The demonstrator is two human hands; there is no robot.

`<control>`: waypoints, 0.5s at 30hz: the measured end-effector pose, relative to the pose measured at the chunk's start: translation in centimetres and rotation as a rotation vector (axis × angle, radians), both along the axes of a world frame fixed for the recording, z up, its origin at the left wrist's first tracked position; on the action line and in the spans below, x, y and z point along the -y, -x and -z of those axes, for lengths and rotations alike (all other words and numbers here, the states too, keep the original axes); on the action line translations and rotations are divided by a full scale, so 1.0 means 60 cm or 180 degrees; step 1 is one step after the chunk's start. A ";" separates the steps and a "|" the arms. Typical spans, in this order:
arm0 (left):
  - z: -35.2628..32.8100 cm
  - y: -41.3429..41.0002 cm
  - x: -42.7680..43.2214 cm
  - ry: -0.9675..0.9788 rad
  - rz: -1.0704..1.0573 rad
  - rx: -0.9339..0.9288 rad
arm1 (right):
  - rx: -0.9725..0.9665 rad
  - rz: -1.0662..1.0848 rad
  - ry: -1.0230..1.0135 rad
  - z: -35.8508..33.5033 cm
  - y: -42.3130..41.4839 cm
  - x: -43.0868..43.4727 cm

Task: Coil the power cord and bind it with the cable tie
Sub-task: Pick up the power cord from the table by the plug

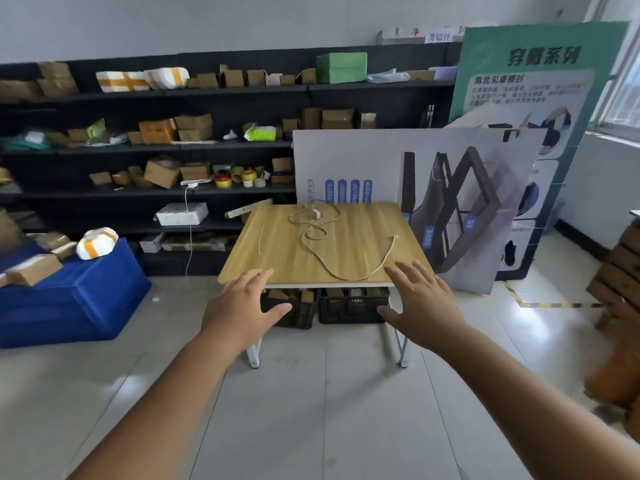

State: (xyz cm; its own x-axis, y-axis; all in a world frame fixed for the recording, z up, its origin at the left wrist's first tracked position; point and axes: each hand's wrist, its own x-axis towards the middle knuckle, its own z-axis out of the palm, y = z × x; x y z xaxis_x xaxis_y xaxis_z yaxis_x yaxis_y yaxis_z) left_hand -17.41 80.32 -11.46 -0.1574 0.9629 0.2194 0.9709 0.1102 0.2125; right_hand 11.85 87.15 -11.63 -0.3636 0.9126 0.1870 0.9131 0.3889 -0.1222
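Note:
A pale power cord [346,275] lies in loose loops across a small wooden table [277,258], with a white plug block at its far end and a small connector at its right end. A thin pale cable tie [260,239] lies straight on the table's left part, apart from the cord. My left hand [242,306] hovers in front of the table's near left edge, fingers spread, holding nothing. My right hand [420,303] hovers at the near right corner, also spread and empty.
Two black crates [353,306] with boxes stand under the table. Dark shelves [138,147] full of cardboard boxes line the back wall. A blue bin [76,296] is on the floor at left. Large printed boards [433,202] lean behind the table at right.

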 end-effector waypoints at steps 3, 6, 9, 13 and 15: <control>0.027 0.036 -0.120 0.0010 0.0090 0.0121 | 0.0000 0.0083 0.0054 0.025 0.045 -0.107; 0.053 0.074 -0.248 0.0143 0.0227 0.0197 | -0.0045 0.0267 0.0163 0.051 0.085 -0.217; 0.062 0.097 -0.363 0.0340 0.0343 0.0204 | 0.0045 0.0418 0.0212 0.068 0.100 -0.315; 0.058 0.107 -0.517 0.0423 0.0471 0.0225 | -0.0144 0.0681 0.0346 0.081 0.098 -0.451; 0.070 0.108 -0.601 0.0482 0.0479 0.0233 | -0.0343 0.0776 0.0350 0.100 0.089 -0.526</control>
